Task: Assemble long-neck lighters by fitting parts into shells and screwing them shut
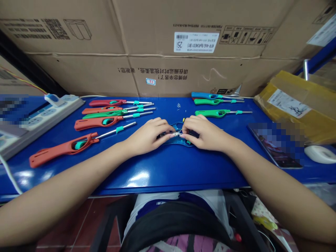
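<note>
Both my hands rest on the blue table (168,168) at its middle, fingertips meeting over a blue lighter body (179,140) that lies flat. My left hand (148,136) has its fingers curled and pinched on the left end of that piece. My right hand (206,134) is curled over its right part, thumb and fingers pressed on a small metal part (177,133) between the hands. Much of the blue piece is hidden under my fingers.
Several red and green long-nosed lighters (105,120) lie in a row at the left. A blue and two green lighters (217,101) lie at the back right. A power strip (49,112) sits far left, a phone (278,147) and tape roll (320,154) right, cardboard boxes (157,45) behind.
</note>
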